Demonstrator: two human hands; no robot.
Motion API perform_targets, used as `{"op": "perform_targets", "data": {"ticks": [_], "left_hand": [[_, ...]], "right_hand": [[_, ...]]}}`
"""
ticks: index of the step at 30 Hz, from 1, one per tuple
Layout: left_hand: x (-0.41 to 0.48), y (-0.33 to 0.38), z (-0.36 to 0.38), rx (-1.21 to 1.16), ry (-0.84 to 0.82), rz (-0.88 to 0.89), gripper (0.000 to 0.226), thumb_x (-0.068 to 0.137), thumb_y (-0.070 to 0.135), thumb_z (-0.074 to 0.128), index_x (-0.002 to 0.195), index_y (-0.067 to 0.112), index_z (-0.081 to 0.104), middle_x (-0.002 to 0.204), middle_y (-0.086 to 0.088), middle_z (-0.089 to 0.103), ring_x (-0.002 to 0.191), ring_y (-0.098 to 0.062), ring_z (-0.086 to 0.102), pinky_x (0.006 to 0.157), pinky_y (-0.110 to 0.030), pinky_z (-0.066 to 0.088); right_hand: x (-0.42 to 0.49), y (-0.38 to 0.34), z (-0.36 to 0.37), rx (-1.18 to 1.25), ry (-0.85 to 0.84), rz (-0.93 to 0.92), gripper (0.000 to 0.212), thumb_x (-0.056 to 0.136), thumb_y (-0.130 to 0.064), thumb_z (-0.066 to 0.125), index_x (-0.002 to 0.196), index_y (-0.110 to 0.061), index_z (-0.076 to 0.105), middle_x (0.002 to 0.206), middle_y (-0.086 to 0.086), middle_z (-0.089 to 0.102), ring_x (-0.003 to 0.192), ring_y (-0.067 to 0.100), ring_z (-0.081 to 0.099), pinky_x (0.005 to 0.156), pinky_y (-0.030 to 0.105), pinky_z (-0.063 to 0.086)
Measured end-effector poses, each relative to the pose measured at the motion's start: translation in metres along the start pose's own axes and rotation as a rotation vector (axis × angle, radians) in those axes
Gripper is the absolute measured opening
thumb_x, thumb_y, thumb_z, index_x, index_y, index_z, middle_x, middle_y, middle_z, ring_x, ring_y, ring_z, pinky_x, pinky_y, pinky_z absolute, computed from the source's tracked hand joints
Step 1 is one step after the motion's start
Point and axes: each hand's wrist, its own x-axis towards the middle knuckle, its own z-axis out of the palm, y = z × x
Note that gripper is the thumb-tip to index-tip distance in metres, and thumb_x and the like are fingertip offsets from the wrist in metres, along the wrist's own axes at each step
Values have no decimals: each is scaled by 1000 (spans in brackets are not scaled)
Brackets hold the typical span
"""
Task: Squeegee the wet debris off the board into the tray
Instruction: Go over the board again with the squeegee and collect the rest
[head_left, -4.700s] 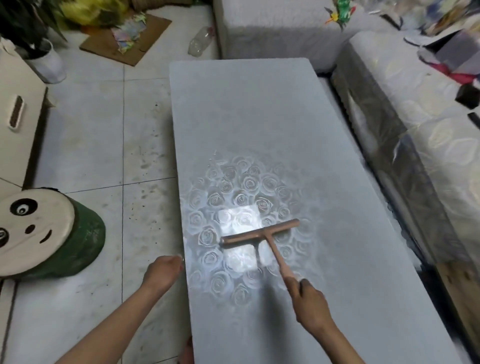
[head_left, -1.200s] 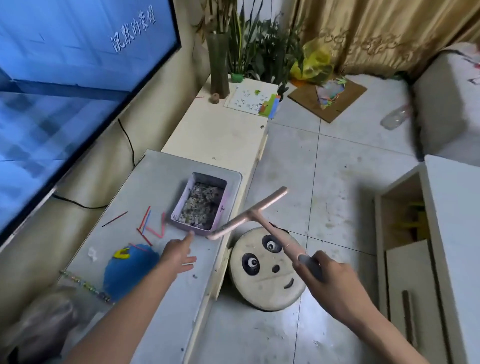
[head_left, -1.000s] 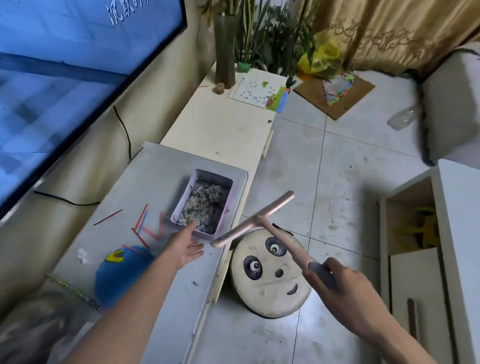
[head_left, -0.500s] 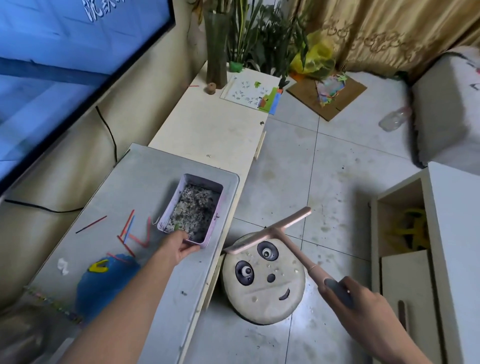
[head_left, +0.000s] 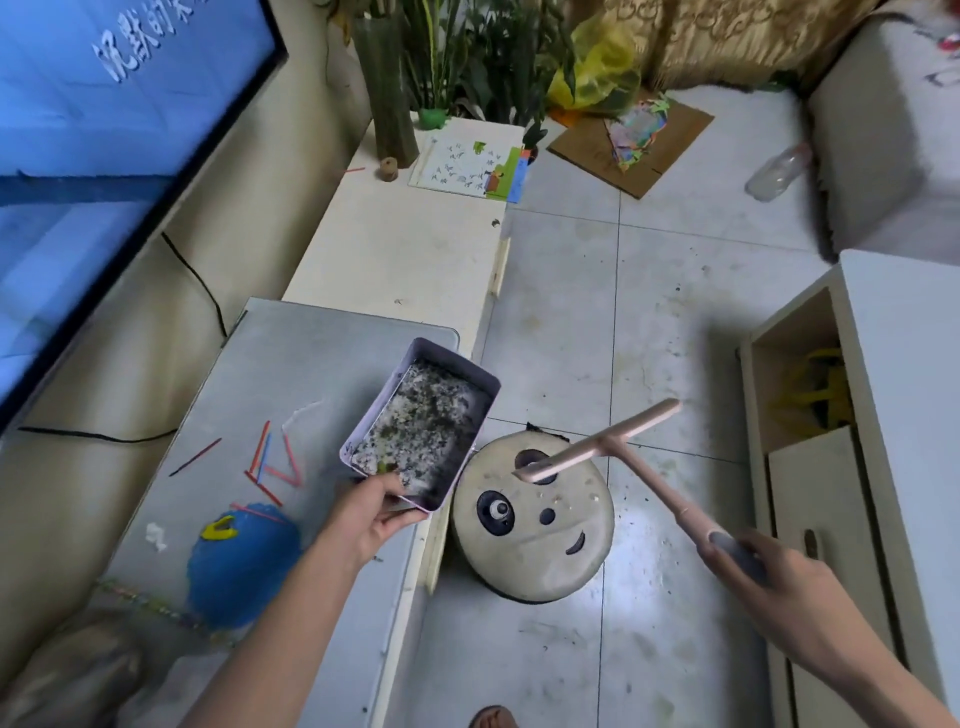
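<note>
Left hand (head_left: 371, 512) pinches the tray (head_left: 460, 359) by its near edge, just left of the panda stool (head_left: 535, 525). It looks thin and full of sloppy gunk, so I'd keep it level. Right hand (head_left: 769, 582) is wrapped round the stiff squeegee (head_left: 602, 447) handle, above the stool.

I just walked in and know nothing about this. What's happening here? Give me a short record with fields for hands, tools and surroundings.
Left hand: grips the near corner of the lilac tray
Tray contents: speckled dark and pale debris
Right hand: holds the pink squeegee by its handle, in the air above the panda stool
Nearby: coloured sticks on the grey board
</note>
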Motion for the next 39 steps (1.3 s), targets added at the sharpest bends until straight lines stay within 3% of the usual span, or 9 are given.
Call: {"op": "perform_targets", "data": {"ticks": [4, 9, 15, 18, 21, 25, 31, 36, 39], "left_hand": [[-45, -16, 36, 43, -63, 6, 18, 82, -17, 40, 82, -4, 52, 56, -17, 65, 48, -29, 65, 36, -34, 52], [-89, -48, 90, 81, -106, -9, 21, 83, -18, 38, 83, -1, 51, 77, -18, 61, 69, -37, 59, 38, -36, 53], [-121, -101, 167, 107, -141, -91, 26, 84, -20, 38, 73, 1, 48, 48, -10, 60, 72, -34, 57, 39, -41, 54], [-129, -136, 213, 69, -132, -172, 25, 85, -20, 38, 71, -1, 47, 50, -14, 60, 71, -33, 56, 42, -46, 54], [-129, -161, 246, 48, -137, -204, 25, 85, -19, 38, 71, 0, 48, 56, -15, 62, 67, -36, 61, 64, -52, 57], [-112, -198, 307, 29, -166, -255, 25, 85, -19, 38, 72, 0, 50, 78, -19, 63, 81, -36, 60, 55, -56, 54], [-81, -254, 399, 70, -164, -314, 21, 86, -18, 38, 83, -2, 51, 97, -18, 57, 91, -37, 56, 97, -60, 40], [-64, -285, 463, 105, -150, -320, 25, 87, -18, 39, 74, 2, 49, 77, -14, 54, 77, -31, 56, 93, -57, 43], [-49, -295, 501, 71, -208, -339, 22, 87, -17, 40, 94, -3, 54, 87, -17, 57, 83, -29, 59, 84, -44, 56]], "right_hand": [[-18, 41, -16, 59, 18, 68, 44, 87, -47, 57, 69, -8, 50, 57, 4, 56, 62, 24, 55, 59, 30, 42], [-34, 104, -45, 78, 50, 106, 41, 85, -49, 59, 62, -21, 42, 51, -5, 49, 55, 19, 48, 54, 23, 39], [-39, 201, -81, 116, 35, 195, 39, 85, -52, 57, 63, -23, 43, 53, -5, 46, 57, 20, 45, 53, 27, 37], [-40, 257, -107, 103, 12, 249, 38, 86, -53, 55, 68, -21, 47, 54, -3, 51, 58, 18, 49, 53, 27, 37], [-33, 306, -123, 111, 3, 296, 40, 87, -54, 52, 73, -17, 50, 54, 0, 53, 54, 17, 51, 51, 29, 36], [-14, 375, -139, 158, 4, 385, 43, 91, -49, 50, 73, -10, 48, 53, -1, 49, 54, 19, 49, 51, 32, 33], [25, 458, -152, 119, 16, 460, 50, 88, -58, 45, 73, -10, 46, 54, 1, 52, 57, 20, 53, 51, 31, 36], [48, 507, -170, 8, -87, 469, 44, 94, -57, 37, 74, -18, 38, 65, 1, 58, 66, 26, 56, 58, 33, 40], [56, 540, -187, -35, -151, 456, 43, 95, -57, 31, 76, -20, 36, 70, -5, 57, 70, 17, 56, 58, 26, 39]]}}
